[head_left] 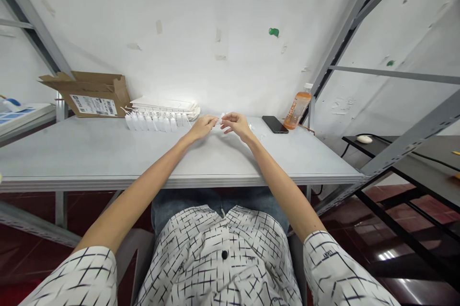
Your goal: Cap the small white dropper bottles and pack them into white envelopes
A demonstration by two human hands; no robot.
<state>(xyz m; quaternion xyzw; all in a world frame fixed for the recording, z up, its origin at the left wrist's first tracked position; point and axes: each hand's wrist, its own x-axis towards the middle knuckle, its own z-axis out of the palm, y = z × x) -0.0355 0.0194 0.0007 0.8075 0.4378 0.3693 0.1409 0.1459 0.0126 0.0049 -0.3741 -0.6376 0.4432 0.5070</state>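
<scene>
My left hand (203, 127) and my right hand (235, 125) meet above the far part of a grey table (108, 153). Between their fingertips is a small white piece (222, 117), pinched and partly hidden by my fingers. To the left of my hands stands a row of several small white bottles (154, 123). Behind that row lies a stack of flat white trays (163, 105). A few tiny translucent bits (256, 132) lie on the table near my right hand.
A black phone (275, 124) and an orange drink bottle (297, 110) lie to the right of my hands. An open cardboard box (89, 95) stands at the back left. Grey metal shelf struts (341, 52) frame the table, and a dark table (413, 162) stands to the right.
</scene>
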